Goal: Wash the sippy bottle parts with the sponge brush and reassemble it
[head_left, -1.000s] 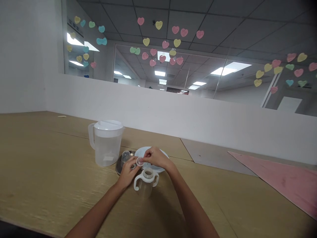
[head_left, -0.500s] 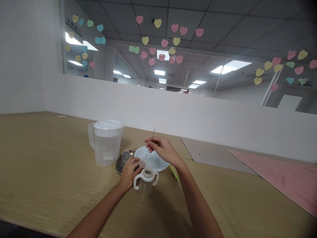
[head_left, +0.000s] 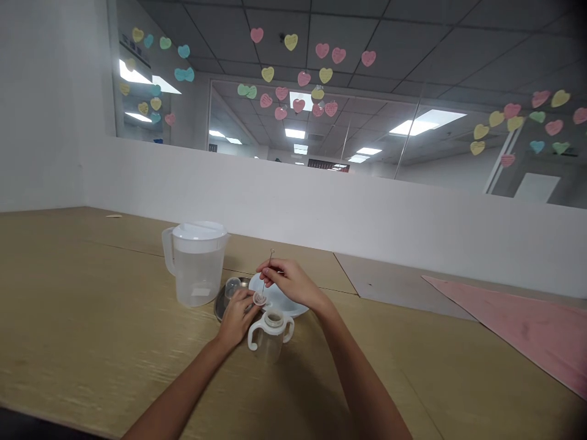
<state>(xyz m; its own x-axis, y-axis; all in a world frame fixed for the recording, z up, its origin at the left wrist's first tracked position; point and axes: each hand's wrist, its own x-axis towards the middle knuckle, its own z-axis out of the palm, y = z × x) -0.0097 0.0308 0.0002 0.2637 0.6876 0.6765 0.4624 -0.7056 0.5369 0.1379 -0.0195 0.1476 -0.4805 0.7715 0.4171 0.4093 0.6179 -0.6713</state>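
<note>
My left hand pinches a small translucent round bottle part, perhaps a teat with its collar. In my right hand is a thin wire rod with a looped end, probably a small brush. The rod slants down into the round part; its lower tip is hidden there. Just in front of my hands stands a clear baby bottle with two white handles, upright and uncapped. Behind the hands lies a pale bowl, partly covered by my right hand.
A lidded translucent pitcher stands to the left. Beside it, a dark metal tray bears a clear dome cap. A pink sheet lies at the right. A white wall with windows rises behind the table.
My right hand has moved left and slightly down, taking the rod lower into the round part. The left hand has shifted slightly left. A yellow-green strip is now hidden behind my right arm.
</note>
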